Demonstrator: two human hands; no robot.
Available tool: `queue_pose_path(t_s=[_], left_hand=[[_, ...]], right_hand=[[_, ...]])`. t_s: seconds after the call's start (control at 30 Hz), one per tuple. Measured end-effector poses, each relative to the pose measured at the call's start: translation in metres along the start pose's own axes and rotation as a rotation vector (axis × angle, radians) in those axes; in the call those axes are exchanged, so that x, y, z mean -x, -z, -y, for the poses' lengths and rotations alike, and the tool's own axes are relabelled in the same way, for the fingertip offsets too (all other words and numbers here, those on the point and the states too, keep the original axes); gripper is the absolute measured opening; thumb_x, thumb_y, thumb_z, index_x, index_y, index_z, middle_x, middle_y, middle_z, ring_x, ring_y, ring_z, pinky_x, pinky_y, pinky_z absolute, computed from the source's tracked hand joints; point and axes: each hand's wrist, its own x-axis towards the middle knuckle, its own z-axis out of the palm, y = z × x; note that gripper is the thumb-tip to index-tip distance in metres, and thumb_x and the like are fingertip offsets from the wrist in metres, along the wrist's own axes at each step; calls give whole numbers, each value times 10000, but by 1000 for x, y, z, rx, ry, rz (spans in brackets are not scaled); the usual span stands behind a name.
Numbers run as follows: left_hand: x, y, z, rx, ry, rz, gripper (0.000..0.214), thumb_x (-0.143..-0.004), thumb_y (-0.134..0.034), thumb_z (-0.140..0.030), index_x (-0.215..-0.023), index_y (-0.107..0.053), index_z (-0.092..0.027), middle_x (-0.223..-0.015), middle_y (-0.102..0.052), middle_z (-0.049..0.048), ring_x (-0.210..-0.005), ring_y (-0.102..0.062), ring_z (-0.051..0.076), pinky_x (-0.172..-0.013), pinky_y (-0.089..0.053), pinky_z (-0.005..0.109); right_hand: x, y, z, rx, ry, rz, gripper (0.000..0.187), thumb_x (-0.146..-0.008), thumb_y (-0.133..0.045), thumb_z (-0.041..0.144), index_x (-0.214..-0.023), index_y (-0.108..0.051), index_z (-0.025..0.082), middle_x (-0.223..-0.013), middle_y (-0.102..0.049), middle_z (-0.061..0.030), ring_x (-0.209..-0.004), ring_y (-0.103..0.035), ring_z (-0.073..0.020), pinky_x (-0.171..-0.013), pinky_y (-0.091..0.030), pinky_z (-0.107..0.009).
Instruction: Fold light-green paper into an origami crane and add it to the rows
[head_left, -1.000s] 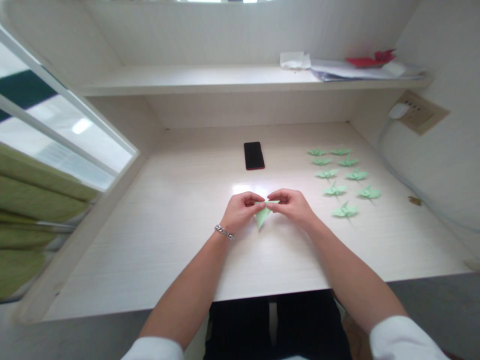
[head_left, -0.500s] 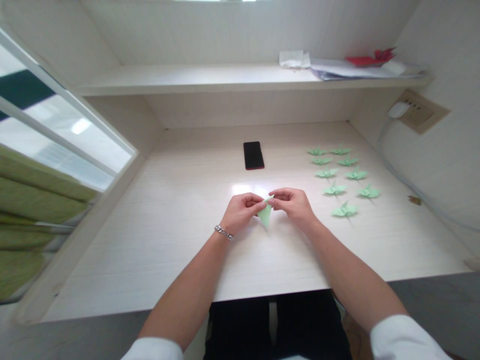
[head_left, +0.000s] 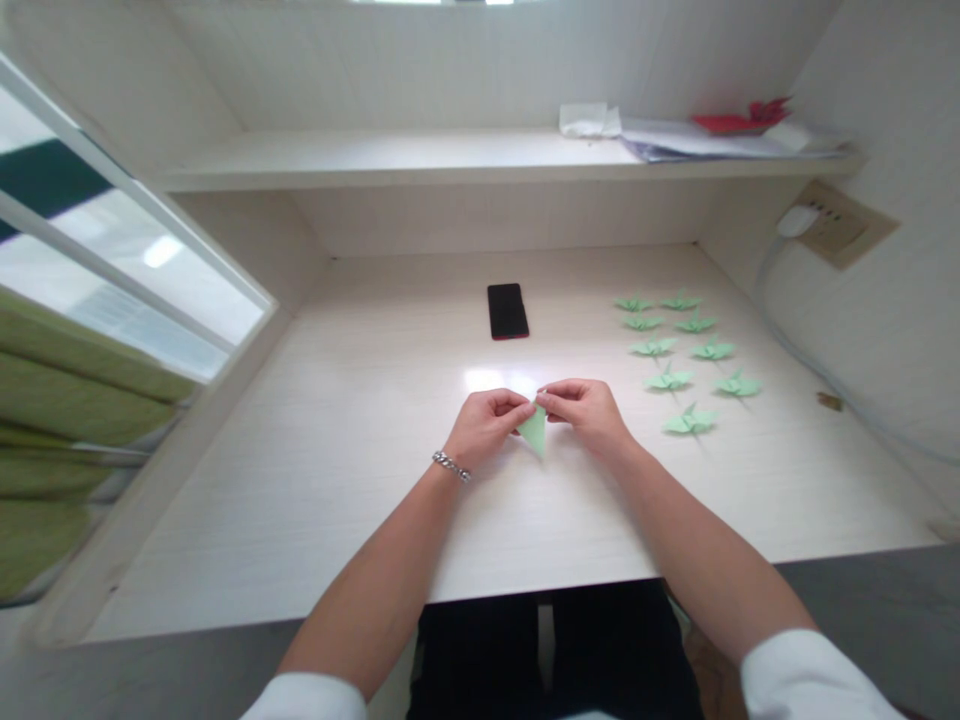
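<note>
A small piece of folded light-green paper (head_left: 535, 434) is pinched between both hands over the middle of the desk, one pointed end hanging toward me. My left hand (head_left: 489, 424), with a silver chain bracelet on its wrist, grips the paper's left side between thumb and fingers. At the upper right corner of the paper, my right hand (head_left: 586, 408) closes thumb against forefinger. The fingers cover the paper's upper edge in part. Off to the right stand several light-green paper cranes (head_left: 690, 421) in two rough columns.
A black phone (head_left: 508, 311) lies on the desk (head_left: 337, 420) beyond my hands. Papers (head_left: 697, 139) and a red folded item (head_left: 739, 120) rest on the shelf above. A white plug (head_left: 797, 220) with its cable sits in the right wall socket. A window and green curtain (head_left: 75, 430) are at left.
The folded paper has turned slightly between my fingers, its lower point swinging a little to the right. Both hands stay in nearly the same place; the cranes and phone are unmoved.
</note>
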Motion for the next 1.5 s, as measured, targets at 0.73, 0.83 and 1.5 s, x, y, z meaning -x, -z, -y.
queue_pose_path(t_s=[0.73,0.83,1.5], left_hand=[[0,0,-1,-26,5,3,318,-719,-691,-428,-813,-678,-125,-727,-676,48,-627,-610,132,-559,-518,233],[0,0,-1,-32,-2,6,313,-723,-686,-426,-814,-678,-126,-727,-675,47,-627,-607,131,-559,-518,232],[1,1,-2,6,3,-5,312,-718,-697,-423,-819,-679,-128,-714,-668,43,-618,-603,127,-547,-515,228]], right_hand=[[1,1,3,-37,-27,31,317,-566,-807,382,-761,-738,142,-683,-690,-44,-614,-603,-139,-622,-513,-291],[1,1,3,-44,-29,32,313,-568,-805,381,-760,-739,143,-678,-686,-41,-605,-594,-134,-620,-508,-291],[1,2,8,-88,-72,84,317,-678,-722,439,-821,-727,155,-700,-680,-46,-660,-632,-153,-613,-509,-272]])
